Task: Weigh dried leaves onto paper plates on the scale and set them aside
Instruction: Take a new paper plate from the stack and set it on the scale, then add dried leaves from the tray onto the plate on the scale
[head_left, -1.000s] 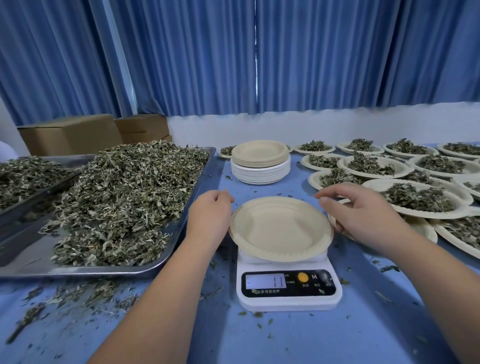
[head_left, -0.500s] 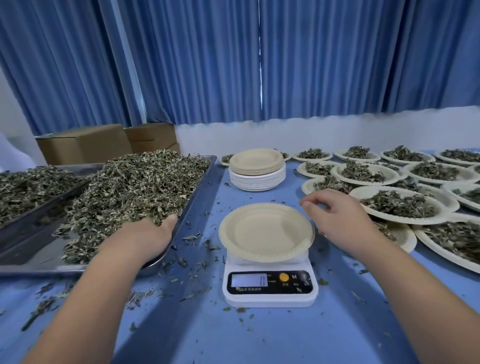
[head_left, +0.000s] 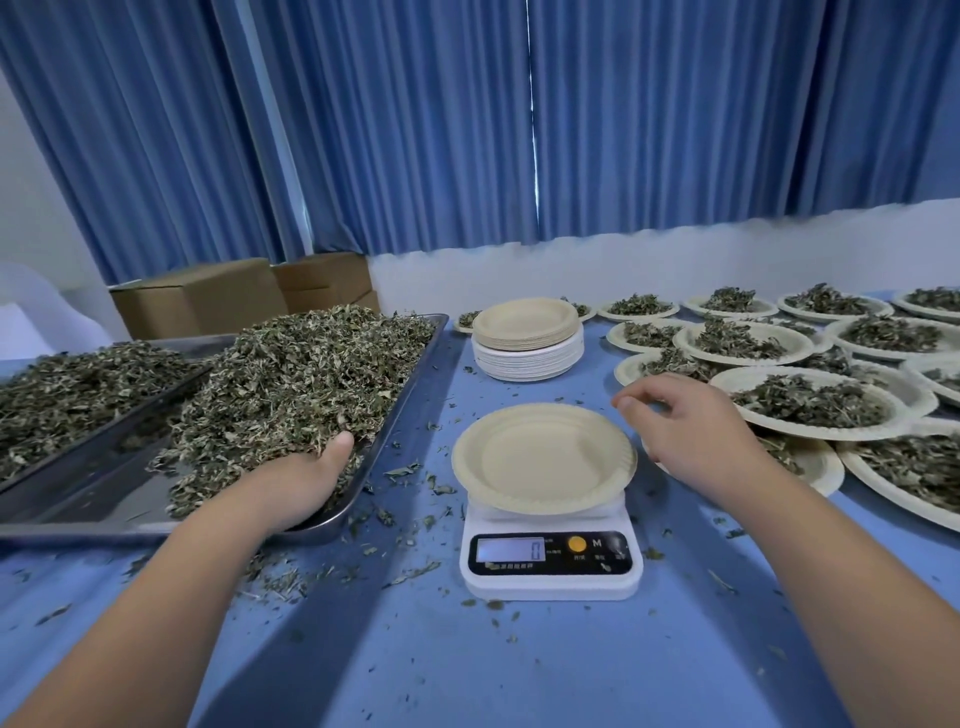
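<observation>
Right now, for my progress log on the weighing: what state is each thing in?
plate on the scale: empty
scale: on, display reads 0
left hand: dug into the leaves, fingers hidden
right hand: loosely curled beside the plate, holding nothing
tray: heaped with leaves
plate stack: unused, top plate empty
plates on the right: filled with leaves

My tray (head_left: 382, 415) is shiny metal; the plate (head_left: 543, 457) matt paper; the scale (head_left: 550, 577) glossy white plastic; the counter (head_left: 467, 665) smooth blue.
</observation>
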